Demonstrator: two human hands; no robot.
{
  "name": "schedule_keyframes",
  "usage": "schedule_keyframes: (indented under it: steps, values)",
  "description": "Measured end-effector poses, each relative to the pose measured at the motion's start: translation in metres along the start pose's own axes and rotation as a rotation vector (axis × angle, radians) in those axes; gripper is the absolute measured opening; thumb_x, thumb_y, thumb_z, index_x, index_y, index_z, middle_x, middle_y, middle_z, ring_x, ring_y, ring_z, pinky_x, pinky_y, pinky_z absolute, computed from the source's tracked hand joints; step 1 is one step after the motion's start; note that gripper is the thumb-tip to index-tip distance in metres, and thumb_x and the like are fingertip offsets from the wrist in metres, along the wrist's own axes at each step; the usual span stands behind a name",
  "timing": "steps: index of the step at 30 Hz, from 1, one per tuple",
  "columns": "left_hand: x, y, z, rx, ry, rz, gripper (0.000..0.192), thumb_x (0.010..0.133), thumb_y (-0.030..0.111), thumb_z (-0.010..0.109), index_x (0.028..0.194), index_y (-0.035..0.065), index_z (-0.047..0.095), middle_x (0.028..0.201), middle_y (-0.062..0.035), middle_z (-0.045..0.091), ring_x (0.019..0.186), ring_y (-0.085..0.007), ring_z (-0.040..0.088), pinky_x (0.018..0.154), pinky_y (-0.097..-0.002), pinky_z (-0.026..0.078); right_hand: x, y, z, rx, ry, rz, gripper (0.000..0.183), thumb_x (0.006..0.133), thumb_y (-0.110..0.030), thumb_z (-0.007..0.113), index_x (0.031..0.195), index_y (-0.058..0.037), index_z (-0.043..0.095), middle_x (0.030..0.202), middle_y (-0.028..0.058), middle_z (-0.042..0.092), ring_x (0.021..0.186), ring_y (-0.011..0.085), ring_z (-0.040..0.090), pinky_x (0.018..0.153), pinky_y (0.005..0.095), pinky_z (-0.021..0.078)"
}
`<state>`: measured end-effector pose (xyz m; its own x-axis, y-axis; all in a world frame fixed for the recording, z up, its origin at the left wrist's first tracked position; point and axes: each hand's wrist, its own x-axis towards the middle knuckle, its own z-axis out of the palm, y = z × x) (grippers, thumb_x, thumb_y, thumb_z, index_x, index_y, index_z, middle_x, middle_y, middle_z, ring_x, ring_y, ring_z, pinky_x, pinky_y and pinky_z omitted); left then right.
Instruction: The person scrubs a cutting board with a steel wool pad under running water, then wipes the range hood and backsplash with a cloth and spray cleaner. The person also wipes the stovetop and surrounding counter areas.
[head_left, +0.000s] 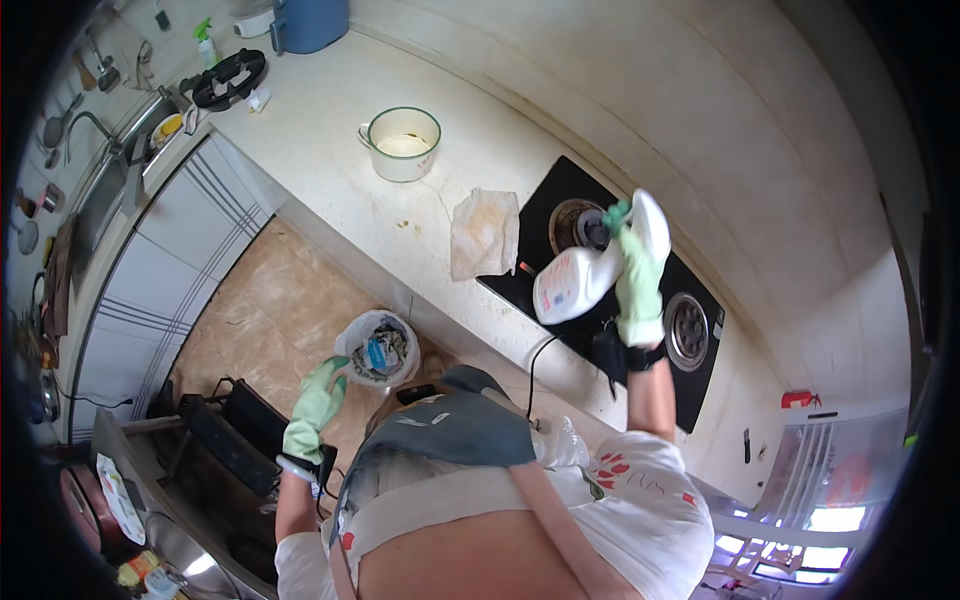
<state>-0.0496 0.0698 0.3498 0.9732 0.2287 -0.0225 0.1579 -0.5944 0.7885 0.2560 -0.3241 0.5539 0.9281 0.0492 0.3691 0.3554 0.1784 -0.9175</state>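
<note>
My right hand (640, 277), in a light green rubber glove, grips the neck of a white spray bottle (571, 286) and holds it tilted over a black gas hob (540, 225). Two burners show: one (581, 225) beside the spray head, partly hidden, and another (688, 330) beyond my wrist. At the hob's near-left corner lies a stained, damp-looking cloth (485, 234). My left hand (319, 409), in a matching glove, hangs low with fingers apart and nothing in it. Close beside it, on the floor, stands a lined waste bin (377, 349) with rubbish inside.
A white enamel mug (405, 146) with a green rim sits on the counter (330, 97). Farther back are a black pan support (230, 79), a green-topped spray bottle (205, 43) and a blue appliance (309, 26). A black cable (534, 375) crosses the counter's front edge.
</note>
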Motion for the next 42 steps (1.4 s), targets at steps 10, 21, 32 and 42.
schedule_keyframes:
  steps: [10,21,32,42]
  values:
    - [0.112,0.112,0.086,0.073,-0.310,0.660,0.040,0.084,0.007,0.062,0.124,0.0060,0.065,0.132,-0.0198,0.060,0.127,-0.0403,0.052,0.109,-0.0468,0.040,-0.211,-0.025,-0.027,-0.264,0.360,0.184,0.044,0.088,0.000,0.065,0.132,0.0003,0.058,0.111,0.0110,0.068,0.101,0.0203,0.066,0.090,0.0327,0.0527]
    - [0.064,0.166,0.172,-0.091,-0.580,0.920,0.039,0.086,0.011,0.063,0.124,0.0043,0.063,0.131,-0.0198,0.061,0.127,-0.0391,0.053,0.106,-0.0476,0.042,-0.303,-0.078,-0.077,-0.252,0.634,0.070,0.045,0.084,0.005,0.066,0.129,0.0024,0.060,0.112,0.0085,0.068,0.100,0.0163,0.065,0.088,0.0302,0.0536]
    - [0.005,0.169,0.200,-0.162,-0.371,0.566,0.031,0.088,0.007,0.063,0.118,-0.0005,0.066,0.118,-0.0228,0.067,0.111,-0.0414,0.062,0.099,-0.0440,0.048,-0.301,-0.131,-0.218,-0.159,0.669,-0.036,0.048,0.087,0.005,0.065,0.134,0.0005,0.057,0.116,0.0093,0.068,0.106,0.0187,0.067,0.093,0.0324,0.0554]
    - [-0.061,0.210,0.270,-0.234,-0.204,0.564,0.030,0.086,0.001,0.064,0.116,-0.0005,0.066,0.115,-0.0206,0.069,0.108,-0.0383,0.065,0.097,-0.0408,0.050,-0.303,-0.196,-0.343,-0.338,0.683,-0.136,0.042,0.085,0.007,0.064,0.126,0.0013,0.061,0.106,0.0061,0.068,0.099,0.0160,0.066,0.089,0.0301,0.0547]
